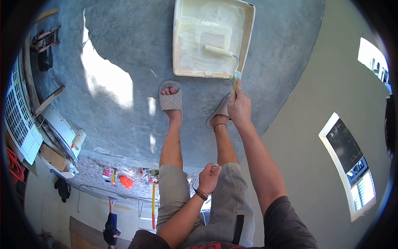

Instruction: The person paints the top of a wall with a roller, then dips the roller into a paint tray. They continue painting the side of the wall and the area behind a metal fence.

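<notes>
My right hand [239,107] is wrapped round the handle of a paint roller [218,51], with the forefinger stretched along the grip. The pale roller sleeve lies in a large, shallow paint tray [175,45] coated with creamy white paint. Its wire frame bends over the near right corner of the tray, and the handle sticks out past the rim toward me. My left hand [209,178] is closed above my knee, fingers curled, a beaded bracelet on the wrist. Something small and whitish shows at its fingertips, too small to name.
My slippered feet [171,99] stand on the grey floor [124,37] just before the tray. A plain wall [298,124] with window openings rises at right. At left are wooden pieces [49,101], a white grille panel [20,112] and a cardboard box [54,157]. Another person [111,228] stands farther off.
</notes>
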`<state>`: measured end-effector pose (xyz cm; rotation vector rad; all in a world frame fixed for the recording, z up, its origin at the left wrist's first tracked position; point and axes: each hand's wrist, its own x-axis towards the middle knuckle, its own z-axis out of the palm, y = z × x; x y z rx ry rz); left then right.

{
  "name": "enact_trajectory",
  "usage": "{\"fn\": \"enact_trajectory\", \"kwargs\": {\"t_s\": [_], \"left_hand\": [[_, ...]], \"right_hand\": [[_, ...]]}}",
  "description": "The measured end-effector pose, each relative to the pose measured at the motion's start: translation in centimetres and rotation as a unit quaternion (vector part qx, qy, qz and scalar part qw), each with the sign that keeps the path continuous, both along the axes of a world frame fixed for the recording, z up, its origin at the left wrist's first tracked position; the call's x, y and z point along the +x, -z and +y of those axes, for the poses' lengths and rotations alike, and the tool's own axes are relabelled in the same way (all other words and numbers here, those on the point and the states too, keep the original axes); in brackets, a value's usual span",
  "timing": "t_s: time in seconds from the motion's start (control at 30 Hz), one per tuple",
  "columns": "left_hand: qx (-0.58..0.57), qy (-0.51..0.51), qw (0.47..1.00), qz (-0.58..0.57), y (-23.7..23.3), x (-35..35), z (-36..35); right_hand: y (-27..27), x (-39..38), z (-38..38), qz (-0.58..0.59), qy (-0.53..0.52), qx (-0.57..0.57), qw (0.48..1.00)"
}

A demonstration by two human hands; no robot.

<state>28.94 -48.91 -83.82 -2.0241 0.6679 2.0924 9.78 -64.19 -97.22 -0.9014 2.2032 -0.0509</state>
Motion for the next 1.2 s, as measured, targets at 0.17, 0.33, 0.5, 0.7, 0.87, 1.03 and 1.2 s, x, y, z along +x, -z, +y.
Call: {"fn": "enact_trajectory", "kwargs": {"t_s": [0.17,0.33,0.5,0.7,0.87,1.03,1.2], "left_hand": [[0.009,-0.001,1.000,-0.006,0.2,0.1,0.5],[0.008,-0.015,1.000,0.001,0.2,0.1,0.9],[0.006,-0.041,0.999,0.007,0.5,0.4,1.4],[0.012,-0.048,0.999,0.004,0.7,0.7,1.2],[0.030,-0.027,0.999,0.026,0.7,1.0,0.9],[0.042,-0.033,0.998,0.014,0.4,0.8,-0.4],[0.027,-0.082,0.996,0.020,0.6,0.9,1.0]], "right_hand": [[2.2,-0.4,0.0,0.008,0.016,0.032,0.999],[3.1,-3.4,-4.9,0.025,0.019,-0.019,0.999],[-0.8,-0.7,-0.8,-0.007,0.007,-0.005,1.000],[1.2,3.1,-1.2,-0.007,-0.067,0.019,0.998],[2.6,1.8,-7.9,0.012,-0.029,0.007,0.999],[0.0,1.7,-4.1,-0.020,-0.030,0.011,0.999],[1.1,3.2,-0.6,0.027,-0.057,0.019,0.998]]}}
